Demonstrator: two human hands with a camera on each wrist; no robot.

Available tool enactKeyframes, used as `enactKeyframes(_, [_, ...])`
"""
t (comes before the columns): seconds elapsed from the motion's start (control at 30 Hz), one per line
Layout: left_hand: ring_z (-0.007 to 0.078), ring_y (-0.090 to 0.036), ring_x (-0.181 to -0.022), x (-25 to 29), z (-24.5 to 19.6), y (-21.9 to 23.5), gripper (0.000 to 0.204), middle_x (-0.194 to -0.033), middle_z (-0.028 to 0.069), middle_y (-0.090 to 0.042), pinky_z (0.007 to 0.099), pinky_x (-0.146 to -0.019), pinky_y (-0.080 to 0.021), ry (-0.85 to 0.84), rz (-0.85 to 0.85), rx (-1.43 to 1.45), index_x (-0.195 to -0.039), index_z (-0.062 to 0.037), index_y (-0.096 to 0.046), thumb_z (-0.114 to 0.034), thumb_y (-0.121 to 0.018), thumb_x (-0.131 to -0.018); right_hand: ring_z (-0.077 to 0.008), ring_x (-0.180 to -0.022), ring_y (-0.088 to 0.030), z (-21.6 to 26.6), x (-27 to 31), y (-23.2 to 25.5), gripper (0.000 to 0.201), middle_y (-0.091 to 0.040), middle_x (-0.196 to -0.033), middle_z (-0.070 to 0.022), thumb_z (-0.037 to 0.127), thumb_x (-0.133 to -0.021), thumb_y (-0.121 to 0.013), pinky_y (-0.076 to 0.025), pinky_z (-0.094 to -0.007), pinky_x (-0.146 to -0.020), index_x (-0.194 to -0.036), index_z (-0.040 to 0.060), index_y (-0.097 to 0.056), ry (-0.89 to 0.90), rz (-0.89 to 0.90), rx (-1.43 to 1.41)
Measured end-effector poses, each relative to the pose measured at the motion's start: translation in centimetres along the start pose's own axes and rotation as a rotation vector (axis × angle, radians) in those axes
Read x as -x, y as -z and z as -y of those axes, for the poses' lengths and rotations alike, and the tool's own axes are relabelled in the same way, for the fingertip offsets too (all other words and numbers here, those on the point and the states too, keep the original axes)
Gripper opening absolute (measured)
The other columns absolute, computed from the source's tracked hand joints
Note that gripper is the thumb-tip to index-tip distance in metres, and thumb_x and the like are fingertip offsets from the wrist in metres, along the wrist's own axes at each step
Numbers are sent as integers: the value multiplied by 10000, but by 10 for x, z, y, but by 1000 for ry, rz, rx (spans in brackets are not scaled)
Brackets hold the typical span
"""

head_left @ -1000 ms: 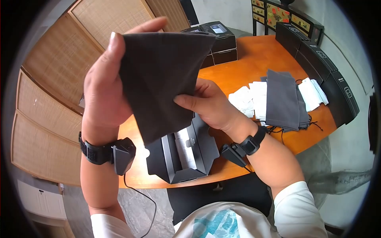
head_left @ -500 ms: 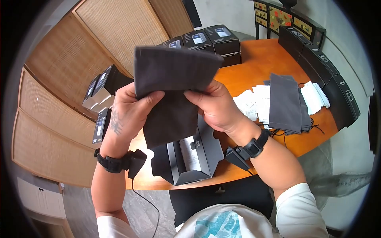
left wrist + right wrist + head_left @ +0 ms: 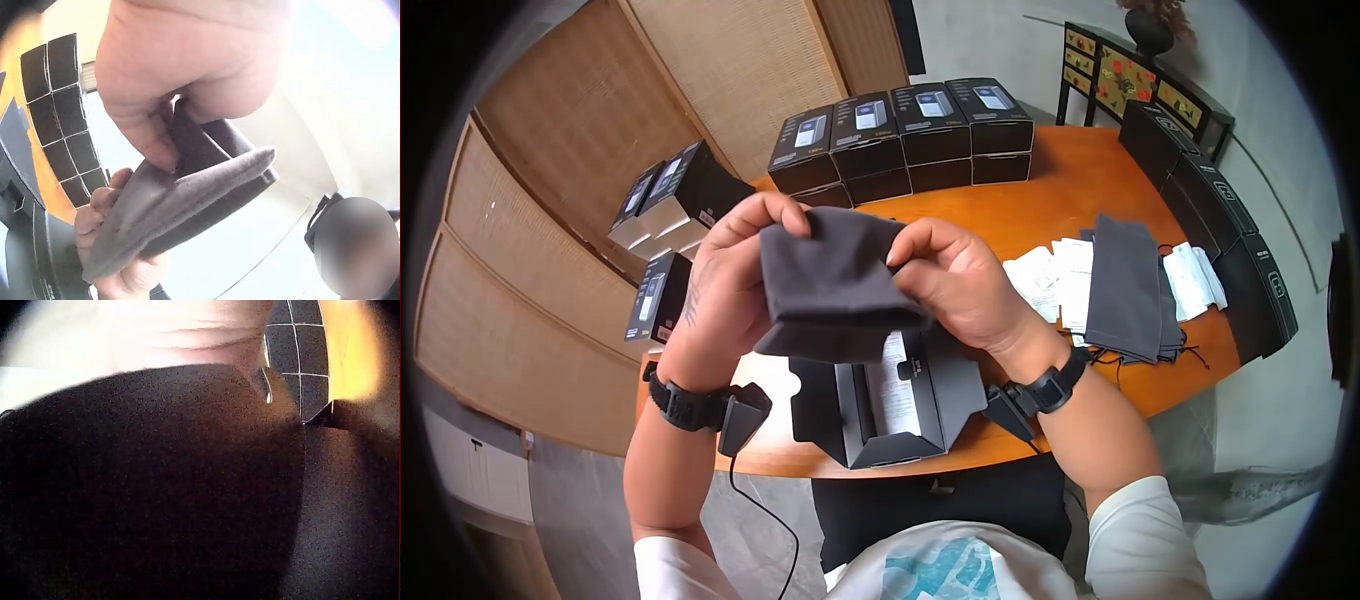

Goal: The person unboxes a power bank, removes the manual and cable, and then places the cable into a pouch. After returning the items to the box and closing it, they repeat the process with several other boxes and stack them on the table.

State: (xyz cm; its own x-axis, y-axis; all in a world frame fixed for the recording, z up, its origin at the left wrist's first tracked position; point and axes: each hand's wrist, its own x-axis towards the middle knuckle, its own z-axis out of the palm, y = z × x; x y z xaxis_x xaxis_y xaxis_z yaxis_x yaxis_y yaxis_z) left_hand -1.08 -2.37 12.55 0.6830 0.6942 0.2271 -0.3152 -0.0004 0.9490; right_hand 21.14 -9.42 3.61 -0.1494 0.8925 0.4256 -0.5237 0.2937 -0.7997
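A dark grey cloth pouch [image 3: 830,275], folded over on itself, is held up between both hands above an unfolded black box [image 3: 955,385]. The left hand [image 3: 740,275] grips its left side, fingers at the upper edge. The right hand [image 3: 970,290] pinches its right side between thumb and fingers. In the left wrist view the folded pouch [image 3: 187,194] hangs from the left hand [image 3: 187,62], with the right hand [image 3: 131,275] at its far end. Inside the box lies a printed white sheet [image 3: 895,395]. Dark cloth fills most of the right wrist view.
A row of black boxes [image 3: 910,160] stands at the table's back, with more boxes [image 3: 665,200] at the left. On the right lie stacked grey pouches [image 3: 1122,290], white papers [image 3: 1072,280] and a white bundle [image 3: 1195,285], beside black boxes [image 3: 1265,290] along the edge.
The left hand first moved down to the pouch's left side. Both hands have since come lower, and the pouch, earlier spread tall, is now folded shorter. The head view has shifted.
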Motion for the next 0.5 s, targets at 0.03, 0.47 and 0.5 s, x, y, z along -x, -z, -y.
enactKeyframes(0.03, [161, -677, -933, 1, 3, 2, 161, -1072, 77, -673, 306, -795, -573, 0, -33, 45, -1152, -37, -618, -109, -531, -1037, -109, -1002, -642, -2, 1, -3, 136, -642, -1113, -52, 52, -958, -699, -542, -274, -902, -1068, 46, -618, 12, -34, 88])
enactKeyframes(0.47, [114, -684, -801, 7, 4, -10, 312, -933, 43, -743, 281, -776, -569, 86, -142, -886, -1123, 48, -692, -38, -787, -839, -120, -998, -655, 12, 0, -10, 504, -685, -1091, -55, 13, -880, -755, -541, -288, -905, -1351, 17, -575, 39, -92, 365])
enactKeyframes(0.5, [112, -685, -806, 7, -5, -14, 317, -936, 47, -744, 275, -778, -567, 99, -90, -989, -1119, 52, -690, -36, -791, -831, -119, -996, -660, 12, 0, -6, 461, -697, -1089, -56, 23, -887, -753, -542, -289, -907, -1322, 13, -598, 2, -75, 387])
